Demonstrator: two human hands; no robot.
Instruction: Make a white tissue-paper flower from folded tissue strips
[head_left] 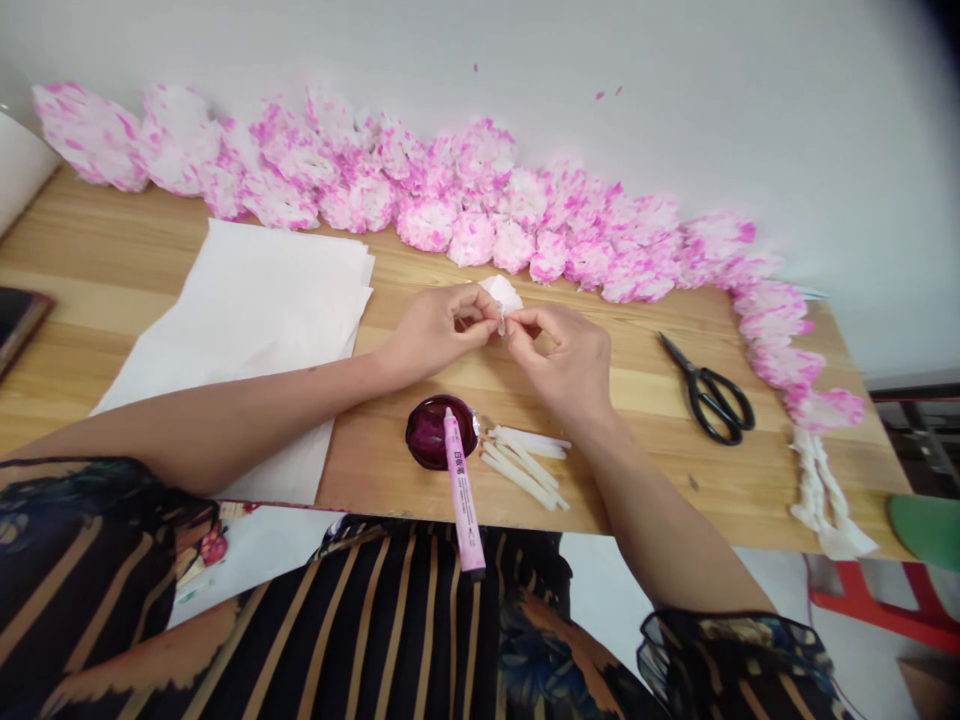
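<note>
Between my two hands is a small white tissue-paper flower (504,291), its gathered base pinched in my fingertips. My left hand (444,330) is closed, thumb and forefinger pressed on the base from the left. From the right, my right hand (564,352) pinches the same spot, so the fingers nearly meet. Just below lies a small dark purple dish (427,440) with a pink marker pen (463,490) resting across it, its end past the table edge. Several cream-white sticks (521,470) lie beside the dish. A stack of white tissue sheets (262,310) is partly under my left forearm.
A long row of pink-and-white paper flowers (424,224) lines the wall side of the wooden table (637,480). Black scissors (709,390) lie at the right. Twisted white paper pieces (821,495) sit near the right edge, and a dark phone-like object (21,325) at far left.
</note>
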